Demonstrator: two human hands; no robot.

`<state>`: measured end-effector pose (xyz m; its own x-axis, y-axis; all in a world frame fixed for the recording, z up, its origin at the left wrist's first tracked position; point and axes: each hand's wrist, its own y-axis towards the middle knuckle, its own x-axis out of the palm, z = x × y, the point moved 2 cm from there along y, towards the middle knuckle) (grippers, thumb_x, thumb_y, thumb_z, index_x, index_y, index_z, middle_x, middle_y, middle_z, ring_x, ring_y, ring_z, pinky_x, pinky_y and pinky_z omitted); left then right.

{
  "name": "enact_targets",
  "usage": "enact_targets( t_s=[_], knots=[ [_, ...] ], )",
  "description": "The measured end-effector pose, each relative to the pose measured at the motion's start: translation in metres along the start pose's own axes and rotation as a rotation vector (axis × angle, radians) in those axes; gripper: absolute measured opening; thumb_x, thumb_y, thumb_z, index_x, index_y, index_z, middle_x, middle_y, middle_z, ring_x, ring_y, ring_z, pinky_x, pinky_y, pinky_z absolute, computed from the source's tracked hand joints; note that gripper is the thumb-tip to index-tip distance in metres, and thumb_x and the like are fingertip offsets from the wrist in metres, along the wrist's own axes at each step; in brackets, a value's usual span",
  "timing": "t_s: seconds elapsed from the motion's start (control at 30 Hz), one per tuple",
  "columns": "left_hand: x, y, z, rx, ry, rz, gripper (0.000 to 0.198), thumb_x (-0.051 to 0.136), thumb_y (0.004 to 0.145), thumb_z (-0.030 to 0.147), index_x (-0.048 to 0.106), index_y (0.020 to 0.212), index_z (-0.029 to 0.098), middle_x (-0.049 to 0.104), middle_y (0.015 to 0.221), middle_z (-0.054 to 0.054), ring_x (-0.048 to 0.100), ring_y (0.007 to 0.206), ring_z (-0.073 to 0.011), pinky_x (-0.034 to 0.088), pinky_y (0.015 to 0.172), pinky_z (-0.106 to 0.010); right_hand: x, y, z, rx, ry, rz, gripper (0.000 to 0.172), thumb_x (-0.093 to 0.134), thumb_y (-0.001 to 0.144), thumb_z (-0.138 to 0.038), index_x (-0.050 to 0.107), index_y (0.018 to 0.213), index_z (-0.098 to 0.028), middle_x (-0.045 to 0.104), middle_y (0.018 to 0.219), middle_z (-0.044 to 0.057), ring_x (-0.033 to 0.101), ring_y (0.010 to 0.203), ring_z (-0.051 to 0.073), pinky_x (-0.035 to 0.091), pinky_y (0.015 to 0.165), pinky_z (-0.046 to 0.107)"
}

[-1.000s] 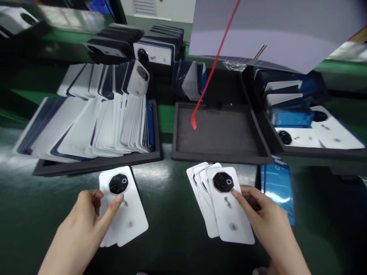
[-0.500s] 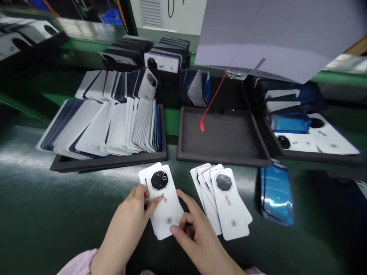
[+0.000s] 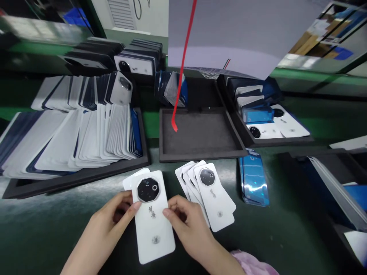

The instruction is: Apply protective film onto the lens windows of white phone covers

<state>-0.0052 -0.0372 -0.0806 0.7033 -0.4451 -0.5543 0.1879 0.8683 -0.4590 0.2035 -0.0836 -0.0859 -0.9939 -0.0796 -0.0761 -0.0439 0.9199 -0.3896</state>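
A white phone back cover with a black octagonal camera area is held up between my two hands. My left hand pinches its left edge beside the camera area. My right hand grips the right edge, thumb on the face, fingers curled behind. Behind its top lies another white cover, mostly hidden. Just right of my right hand, several white covers lie fanned on the dark green table. Farther right is a small stack of shiny blue film-covered pieces.
A black foam tray at left holds many upright covers. An inner-bare black tray sits in the centre. More trays with covers stand at the back and right, including one tray at far right. A white sheet hangs overhead.
The white cover has been raised off the one beneath and toward me. My right hand has shifted from its lower corner up along the right edge. The camera view has turned right.
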Motion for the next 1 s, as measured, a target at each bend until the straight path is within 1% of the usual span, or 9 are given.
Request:
enact_targets(
  t_s=[0.13, 0.27, 0.43, 0.53, 0.63, 0.7, 0.8, 0.93, 1.0],
  knots=[
    [0.004, -0.010, 0.025, 0.071, -0.494, -0.126, 0.023, 0.061, 0.093, 0.041, 0.067, 0.107, 0.024, 0.077, 0.106, -0.003, 0.070, 0.093, -0.0210, 0.055, 0.084, -0.024, -0.014, -0.005, -0.001, 0.011, 0.074, -0.021, 0.026, 0.059, 0.095, -0.043, 0.058, 0.082, -0.020, 0.047, 0.069, -0.005, 0.044, 0.065, 0.014, 0.035, 0.059, 0.026],
    [0.019, -0.009, 0.044, 0.060, -0.692, -0.138, 0.017, 0.063, 0.094, 0.034, 0.072, 0.102, 0.022, 0.075, 0.089, -0.001, 0.065, 0.080, -0.0182, 0.053, 0.071, -0.021, -0.021, -0.013, -0.002, 0.016, 0.052, -0.027, 0.032, 0.057, 0.097, -0.048, 0.058, 0.082, -0.020, 0.042, 0.068, -0.005, 0.040, 0.063, 0.014, 0.033, 0.059, 0.026],
    [0.036, -0.008, 0.045, 0.037, -0.689, -0.153, 0.034, 0.059, 0.095, 0.048, 0.071, 0.094, 0.017, 0.064, 0.077, -0.001, 0.051, 0.066, -0.0140, 0.043, 0.057, -0.019, -0.028, -0.020, -0.005, -0.017, -0.028, 0.030, 0.034, 0.057, 0.097, -0.047, 0.058, 0.075, -0.021, 0.043, 0.063, -0.005, 0.040, 0.059, 0.013, 0.031, 0.055, 0.026],
    [0.041, -0.008, 0.046, 0.059, -0.653, -0.169, 0.037, 0.056, 0.097, 0.050, 0.066, 0.087, 0.016, 0.056, 0.073, 0.001, 0.044, 0.063, -0.0124, 0.037, 0.055, -0.019, -0.031, -0.020, -0.005, -0.077, -0.144, 0.188, 0.017, 0.067, 0.093, -0.041, 0.063, 0.099, -0.026, 0.051, 0.073, -0.005, 0.044, 0.057, 0.013, 0.033, 0.053, 0.026],
    [0.048, -0.008, 0.050, 0.086, -0.591, -0.210, 0.036, 0.053, 0.100, 0.045, 0.060, 0.079, 0.016, 0.047, 0.067, 0.004, 0.038, 0.059, -0.0108, 0.031, 0.051, -0.019, -0.034, -0.021, -0.009, -0.382, -0.495, 0.460, 0.050, 0.077, 0.086, -0.035, 0.054, 0.130, -0.030, 0.056, 0.112, 0.006, 0.054, 0.071, 0.017, 0.043, 0.057, 0.029],
    [0.053, -0.008, 0.052, 0.110, -0.539, -0.229, 0.035, 0.053, 0.100, 0.040, 0.057, 0.075, 0.016, 0.044, 0.066, 0.004, 0.037, 0.060, -0.0109, 0.030, 0.052, -0.019, -0.036, -0.020, -0.011, -0.577, -0.634, 0.475, 0.031, 0.074, 0.089, -0.026, 0.064, 0.119, -0.029, 0.055, 0.124, 0.008, 0.059, 0.081, 0.019, 0.048, 0.066, 0.032],
    [0.058, -0.008, 0.052, 0.116, -0.486, -0.239, 0.033, 0.054, 0.100, 0.038, 0.057, 0.074, 0.016, 0.046, 0.067, 0.003, 0.040, 0.063, -0.0123, 0.031, 0.055, -0.021, -0.042, -0.019, -0.016, -0.583, -0.545, 0.392, 0.017, 0.064, 0.093, -0.012, 0.069, 0.097, -0.028, 0.063, 0.111, 0.004, 0.063, 0.088, 0.020, 0.048, 0.076, 0.034],
    [0.059, -0.009, 0.052, 0.094, -0.535, -0.246, 0.033, 0.050, 0.101, 0.038, 0.058, 0.077, 0.017, 0.052, 0.070, 0.002, 0.046, 0.065, -0.0136, 0.034, 0.055, -0.021, -0.042, -0.031, -0.026, -0.514, -0.235, 0.910, 0.018, 0.059, 0.097, -0.013, 0.062, 0.090, -0.029, 0.061, 0.101, 0.005, 0.059, 0.089, 0.024, 0.043, 0.070, 0.037],
    [0.057, -0.010, 0.054, 0.108, -0.576, -0.247, 0.029, 0.051, 0.100, 0.036, 0.062, 0.081, 0.018, 0.059, 0.074, 0.001, 0.052, 0.067, -0.0149, 0.040, 0.058, -0.020, -0.026, -0.040, -0.026, -0.599, -0.231, 1.032, 0.023, 0.061, 0.096, -0.015, 0.066, 0.084, -0.034, 0.064, 0.091, 0.002, 0.057, 0.077, 0.024, 0.041, 0.065, 0.038]
  ],
)
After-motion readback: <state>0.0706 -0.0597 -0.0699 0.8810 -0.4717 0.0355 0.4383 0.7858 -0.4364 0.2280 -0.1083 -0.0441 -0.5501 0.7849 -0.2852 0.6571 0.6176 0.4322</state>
